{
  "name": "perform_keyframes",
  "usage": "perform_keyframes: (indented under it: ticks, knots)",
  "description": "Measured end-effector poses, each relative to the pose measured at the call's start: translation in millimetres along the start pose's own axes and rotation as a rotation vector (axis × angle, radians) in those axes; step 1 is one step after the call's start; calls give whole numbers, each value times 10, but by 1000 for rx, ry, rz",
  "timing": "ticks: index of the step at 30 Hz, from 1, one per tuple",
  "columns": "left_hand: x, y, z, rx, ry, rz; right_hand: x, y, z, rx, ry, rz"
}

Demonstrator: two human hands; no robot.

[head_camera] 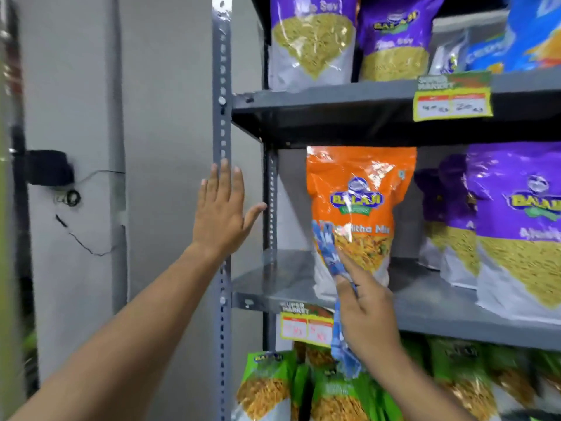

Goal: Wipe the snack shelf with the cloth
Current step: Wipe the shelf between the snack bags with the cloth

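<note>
Left hand [223, 208] is up flat against the shelf's front-left post [221, 123], fingers straight and spread, holding nothing. Right hand [368, 314] grips the blue cloth [329, 253] and the orange snack bag [358, 214] at the shelf [273, 278] front edge. The cloth runs long and near upright, one end against the bag, the other hanging below the shelf's front lip.

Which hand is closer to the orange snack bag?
Right. The right hand, holding the blue cloth, is touching the orange snack bag; the left hand is off beside it, on the shelf post.
</note>
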State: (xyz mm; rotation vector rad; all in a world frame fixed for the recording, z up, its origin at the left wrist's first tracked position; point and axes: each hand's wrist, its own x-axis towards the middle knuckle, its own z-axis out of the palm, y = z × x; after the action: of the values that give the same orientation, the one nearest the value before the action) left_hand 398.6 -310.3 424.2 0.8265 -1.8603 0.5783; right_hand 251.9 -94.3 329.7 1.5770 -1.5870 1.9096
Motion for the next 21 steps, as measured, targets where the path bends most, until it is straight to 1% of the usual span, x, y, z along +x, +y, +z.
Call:
perform_keyframes:
  ticks: [3, 5, 9, 13, 15, 21]
  knots:
    - [157, -213, 98, 41, 12, 15, 229, -18, 325, -38, -53, -59]
    - [244, -320, 138, 63, 52, 61, 386, 9, 530, -100, -92, -84]
    - [361, -389, 149, 32, 120, 141, 625, 105, 917, -251, -148, -49]
    - [469, -345, 158, -43, 180, 112, 841, 245, 1177, -427, -117, 90]
    - [512, -369, 195, -82, 215, 127, 942, 294, 1326, -538, -119, 163]
    - [536, -435, 323, -197, 336, 186, 1074, 573, 1602, -814, -319, 332]
